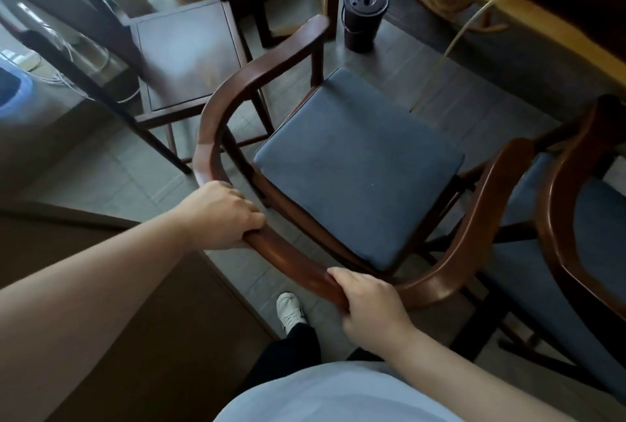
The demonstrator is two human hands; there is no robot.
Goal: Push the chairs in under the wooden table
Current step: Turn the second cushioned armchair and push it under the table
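1. Two hands clasp the chair (355, 164) by its curved back rail; wooden table (528, 11) lies ahead-right of the grip.
2. Left hand (225, 215), right hand (371, 311): push evenly.
3. Black cup (364, 20) beyond: steer clear.

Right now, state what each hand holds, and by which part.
Both hands, left and right, grip the curved back rail of the brown wooden blue-cushioned armchair.

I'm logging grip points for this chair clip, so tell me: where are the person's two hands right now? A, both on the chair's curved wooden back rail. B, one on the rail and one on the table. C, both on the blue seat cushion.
A: the left hand and the right hand both wrap the curved back rail, apart from the blue seat cushion.
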